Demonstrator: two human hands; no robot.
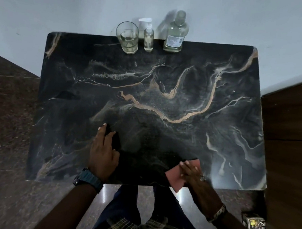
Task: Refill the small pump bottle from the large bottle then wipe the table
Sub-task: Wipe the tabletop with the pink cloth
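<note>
At the far edge of the black marble table (pixel 182 102) stand the small pump bottle (pixel 148 38) with its white pump on, and right of it the large clear bottle (pixel 176 33) with its cap on. My left hand (pixel 103 150) lies flat on the table near the front, fingers spread, on a dark patch that I cannot make out. At the front edge my right hand (pixel 192 171) presses flat on a pink cloth (pixel 175 179), which hangs partly over the edge.
A drinking glass (pixel 127 37) with a little liquid stands left of the pump bottle. A wall is behind the table, a wooden cabinet (pixel 286 140) to the right. A small box (pixel 254 225) lies on the floor at the right.
</note>
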